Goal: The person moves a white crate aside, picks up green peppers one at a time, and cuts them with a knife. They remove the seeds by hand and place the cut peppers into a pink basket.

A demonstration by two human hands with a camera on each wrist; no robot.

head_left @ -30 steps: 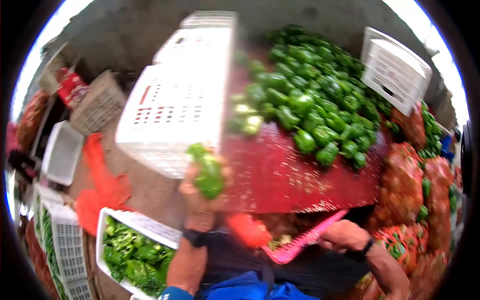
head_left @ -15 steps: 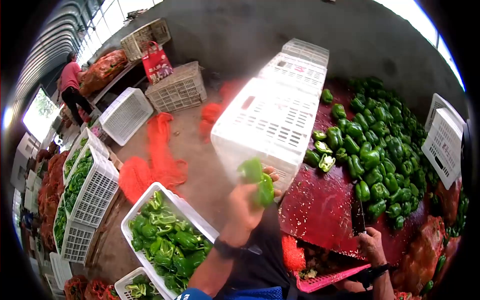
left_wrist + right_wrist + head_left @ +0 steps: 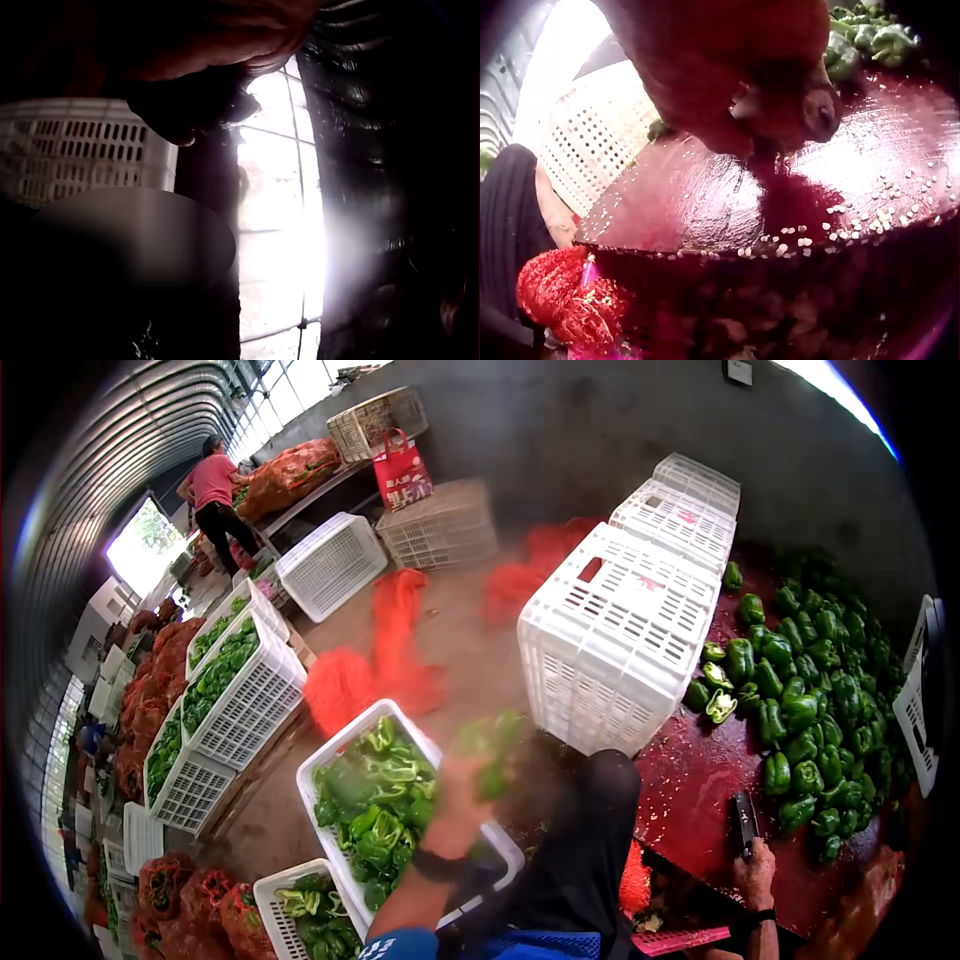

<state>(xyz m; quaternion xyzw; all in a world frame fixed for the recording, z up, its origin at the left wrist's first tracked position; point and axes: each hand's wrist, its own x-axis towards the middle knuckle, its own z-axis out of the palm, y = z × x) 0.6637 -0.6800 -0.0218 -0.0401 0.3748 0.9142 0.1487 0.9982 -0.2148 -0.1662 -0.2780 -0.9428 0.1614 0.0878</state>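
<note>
My left hand (image 3: 458, 805), blurred, holds green bell pepper pieces (image 3: 490, 755) beside the right side of a white crate (image 3: 395, 710) full of cut peppers. In the left wrist view that hand (image 3: 232, 41) is dark at the top, and the pepper does not show clearly. Over the red board (image 3: 690, 780), my right hand (image 3: 757, 872) grips a knife (image 3: 744, 820) by its handle. The right wrist view has this hand (image 3: 735, 75) close over the wet, seed-strewn board. Whole green peppers (image 3: 810, 700) are heaped behind the knife, with a few halved ones (image 3: 720, 705) near the heap's left edge.
White crates (image 3: 620, 630) stand in a row along the board's left side. A smaller crate of peppers (image 3: 310, 910) is at the lower left. Red net bags (image 3: 375, 680) lie on the floor. Further back, a person in pink (image 3: 212, 485) stands beside a table.
The view has swung left. My left hand has carried the pepper from beside the white crates over to the crate of cut peppers. The right hand keeps the knife over the board.
</note>
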